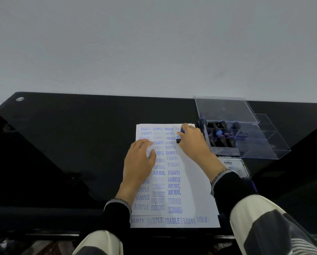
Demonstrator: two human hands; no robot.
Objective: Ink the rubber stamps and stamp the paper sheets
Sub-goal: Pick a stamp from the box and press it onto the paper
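The right hand (pixel 190 140) grips a blue-topped rubber stamp (pixel 180 135), upright, on the top sheet's (pixel 190 172) far right corner. The left hand (pixel 139 161) lies flat with straight fingers, pressing the smooth white stack. Beside it, a clear plastic box (pixel 260 140), lid raised, holds more dark stamps (pixel 222 137).

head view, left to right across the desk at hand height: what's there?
Left hand flat on the stamped paper sheets → right hand gripping a rubber stamp → clear plastic stamp box.
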